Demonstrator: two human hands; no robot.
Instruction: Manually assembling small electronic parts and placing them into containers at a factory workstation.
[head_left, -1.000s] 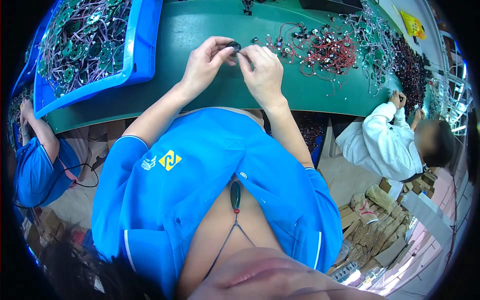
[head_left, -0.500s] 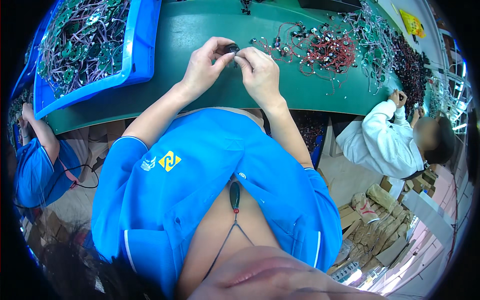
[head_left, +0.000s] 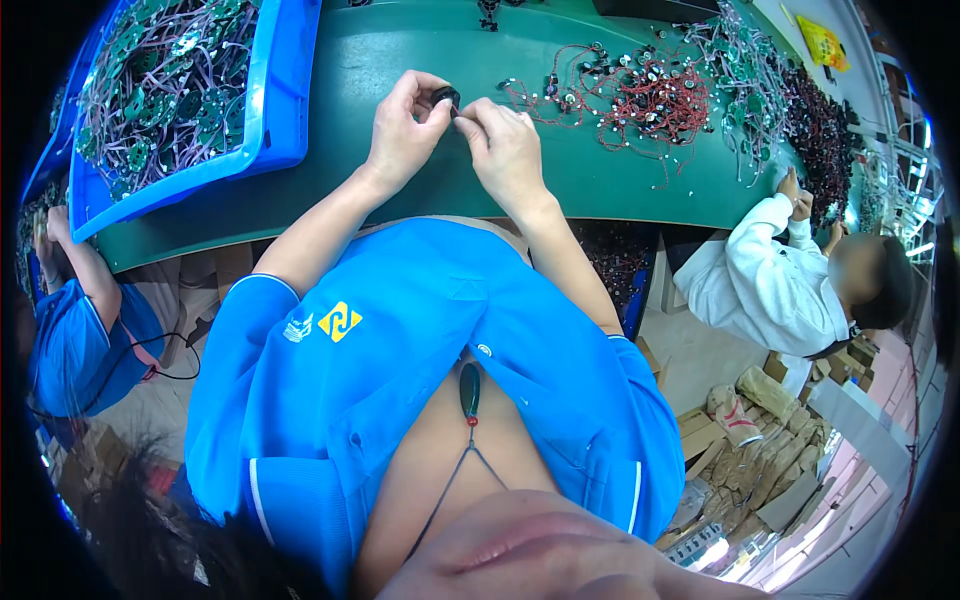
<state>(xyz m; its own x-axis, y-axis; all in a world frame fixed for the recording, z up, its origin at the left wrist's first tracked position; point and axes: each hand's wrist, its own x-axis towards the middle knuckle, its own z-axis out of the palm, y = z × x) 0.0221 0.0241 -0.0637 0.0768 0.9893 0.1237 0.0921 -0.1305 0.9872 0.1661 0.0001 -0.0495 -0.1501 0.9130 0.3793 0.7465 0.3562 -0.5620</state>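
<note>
Over the green table [head_left: 380,60], my left hand [head_left: 405,130] pinches a small round black part [head_left: 446,97] between thumb and fingers. Close by on its right, my right hand [head_left: 503,150] has thumb and fingertips pressed together just below the part's edge. What lies in that right pinch is too small and hidden to make out. A heap of small round parts with red wires [head_left: 665,95] lies to the right of my hands, some strands reaching toward the right one.
At the left stands a blue bin [head_left: 265,80] full of green circuit boards with pale ribbon cables. More boards [head_left: 745,90] and a dark heap of parts [head_left: 815,140] lie far right. Co-workers sit at both sides, one in a grey sleeve [head_left: 755,240]. Black pieces [head_left: 488,12] stand at the back.
Both hands have shifted slightly left with the black part. My right fingers have slid lower and a little off it, so more of the part shows.
</note>
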